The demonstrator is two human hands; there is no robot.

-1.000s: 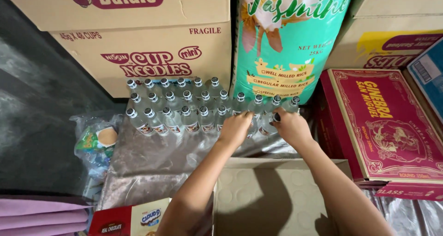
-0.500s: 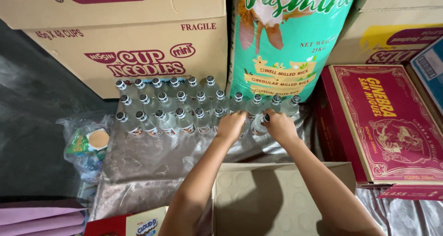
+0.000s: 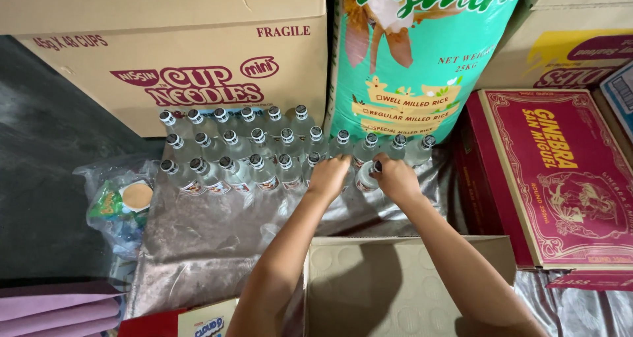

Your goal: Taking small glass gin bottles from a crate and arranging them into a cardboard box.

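1. My right hand point(image 3: 395, 177) has its fingers curled round the neck of a clear glass bottle point(image 3: 366, 175), clamped on it just under the cap; the bottle leans a little toward my left hand
2. My left hand point(image 3: 328, 176) rests knuckles-up just beside that bottle, fingers bent down and bunched together among the front-row bottles; they hide whatever they touch, so I cannot tell if they grip one
3. The held bottle sits at the right end of the front row, on the silvery plastic sheet point(image 3: 211, 235) that covers the floor here
4. The other clear bottles point(image 3: 237, 146) stand upright in three rows to the left of my hands, with dark caps and close together; a shorter run goes right along the foot of the rice sack
5. The green rice sack point(image 3: 415, 53) stands upright right behind the bottles, its bottom edge touching the back ones
6. A brown noodle carton point(image 3: 132, 53) is stacked behind the left half of the rows
7. A red flat carton point(image 3: 560, 172) lies to the right of my right arm, near the last bottles
8. An open cardboard box point(image 3: 389, 284) sits below my forearms, nearest to me
9. A clear plastic bag with snack packs point(image 3: 122, 205) lies left of the rows, on the sheet edge
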